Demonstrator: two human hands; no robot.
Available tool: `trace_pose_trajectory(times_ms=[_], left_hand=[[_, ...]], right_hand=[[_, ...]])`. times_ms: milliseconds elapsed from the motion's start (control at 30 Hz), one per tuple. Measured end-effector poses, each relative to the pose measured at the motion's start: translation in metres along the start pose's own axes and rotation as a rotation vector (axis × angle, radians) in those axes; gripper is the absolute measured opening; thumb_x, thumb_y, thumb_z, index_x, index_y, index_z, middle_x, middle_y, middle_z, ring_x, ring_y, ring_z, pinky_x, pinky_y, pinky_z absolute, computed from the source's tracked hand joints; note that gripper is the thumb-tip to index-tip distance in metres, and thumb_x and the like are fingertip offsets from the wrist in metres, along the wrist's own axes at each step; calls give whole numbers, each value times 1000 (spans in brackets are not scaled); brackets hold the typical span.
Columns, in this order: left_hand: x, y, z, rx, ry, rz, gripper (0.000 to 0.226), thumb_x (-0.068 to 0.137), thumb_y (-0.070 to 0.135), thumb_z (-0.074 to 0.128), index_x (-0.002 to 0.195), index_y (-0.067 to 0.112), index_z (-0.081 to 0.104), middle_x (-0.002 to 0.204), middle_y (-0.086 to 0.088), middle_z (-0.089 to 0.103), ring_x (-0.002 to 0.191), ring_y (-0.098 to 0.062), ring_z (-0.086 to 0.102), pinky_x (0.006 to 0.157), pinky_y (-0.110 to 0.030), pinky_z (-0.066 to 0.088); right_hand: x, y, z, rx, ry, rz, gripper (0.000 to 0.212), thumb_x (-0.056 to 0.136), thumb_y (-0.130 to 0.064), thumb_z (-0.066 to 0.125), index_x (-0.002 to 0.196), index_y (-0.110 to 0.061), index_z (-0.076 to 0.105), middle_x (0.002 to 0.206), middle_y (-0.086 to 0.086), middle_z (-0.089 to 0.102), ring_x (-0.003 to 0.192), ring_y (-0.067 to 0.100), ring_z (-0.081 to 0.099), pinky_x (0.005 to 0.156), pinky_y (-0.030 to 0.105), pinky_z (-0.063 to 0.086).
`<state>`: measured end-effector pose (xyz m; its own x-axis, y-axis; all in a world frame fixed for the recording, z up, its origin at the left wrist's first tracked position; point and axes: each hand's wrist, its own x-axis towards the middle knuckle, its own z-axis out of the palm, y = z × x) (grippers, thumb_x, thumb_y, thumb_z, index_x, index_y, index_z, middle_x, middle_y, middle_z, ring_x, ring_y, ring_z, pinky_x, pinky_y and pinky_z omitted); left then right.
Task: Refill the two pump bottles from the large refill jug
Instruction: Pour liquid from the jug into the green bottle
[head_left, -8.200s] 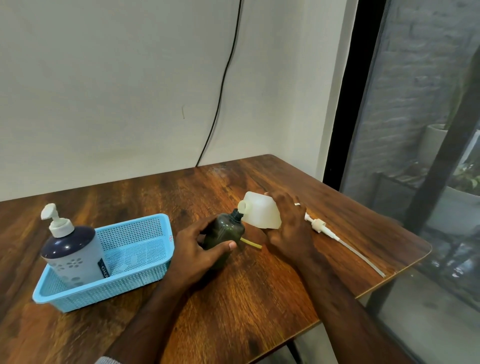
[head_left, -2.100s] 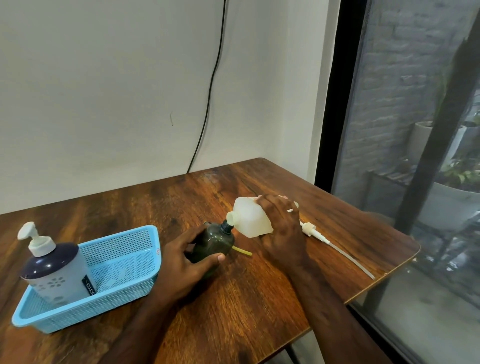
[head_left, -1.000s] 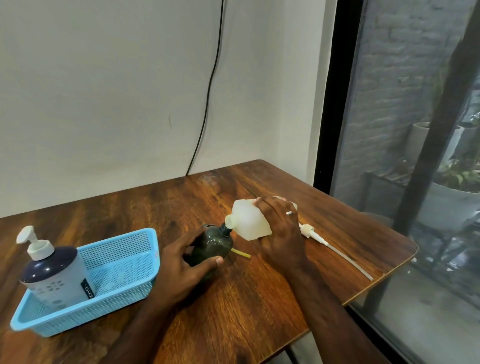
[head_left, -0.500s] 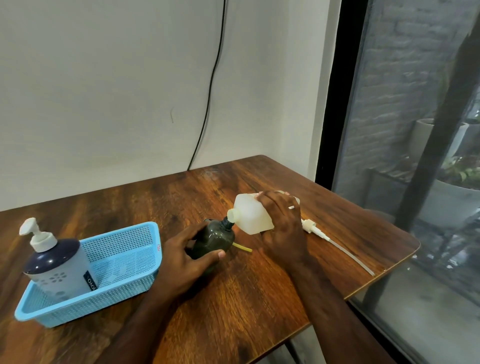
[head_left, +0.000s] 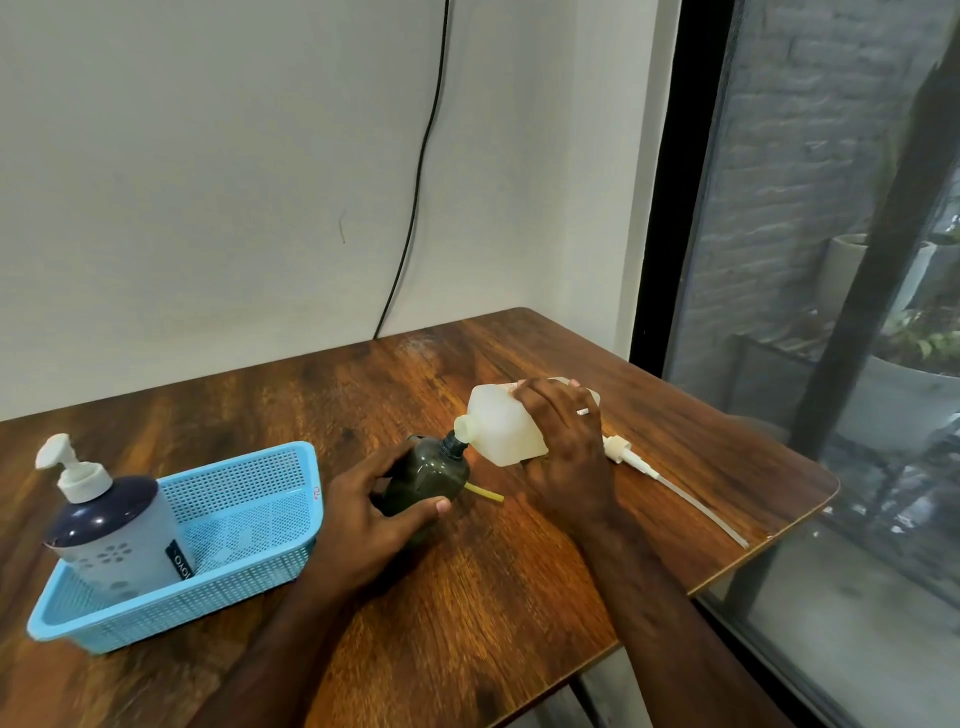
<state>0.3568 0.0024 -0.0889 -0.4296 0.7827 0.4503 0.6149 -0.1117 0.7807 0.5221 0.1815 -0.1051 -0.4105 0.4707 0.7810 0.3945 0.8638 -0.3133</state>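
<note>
A dark green pump bottle without its pump stands on the wooden table; my left hand grips it from the left. My right hand holds the translucent white refill jug, tipped on its side with its spout against the green bottle's open neck. The second pump bottle, white with a dark blue top and its pump on, stands in a light blue basket at the left. The removed pump with its long tube lies on the table to the right of my right hand.
A short yellow piece lies on the table just right of the green bottle. The table's right edge runs close behind the pump tube, beside a glass window. A black cable hangs down the wall behind.
The jug stays tipped at the green bottle's neck and both hands keep their hold; only the head camera has shifted slightly.
</note>
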Motion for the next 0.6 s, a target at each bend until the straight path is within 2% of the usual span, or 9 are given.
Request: trace_pose_trajectory(times_ms=[367, 600], left_hand=[[-1, 2, 0, 2, -7, 7, 60, 72, 28, 85, 123, 39, 56, 109, 32, 58, 100, 20, 54, 73, -4, 46], [-1, 4, -1, 8, -1, 18, 62, 72, 23, 86, 115, 49, 51, 108, 33, 56, 99, 22, 53, 72, -2, 46]], right_hand=[[0, 0, 1, -5, -1, 6, 79, 74, -37, 85, 140, -29, 43, 143, -1, 51, 132, 23, 47, 111, 52, 39], [0, -2, -1, 3, 13, -11, 77, 73, -39, 84, 138, -26, 46, 141, 0, 52, 130, 22, 47, 114, 53, 36]])
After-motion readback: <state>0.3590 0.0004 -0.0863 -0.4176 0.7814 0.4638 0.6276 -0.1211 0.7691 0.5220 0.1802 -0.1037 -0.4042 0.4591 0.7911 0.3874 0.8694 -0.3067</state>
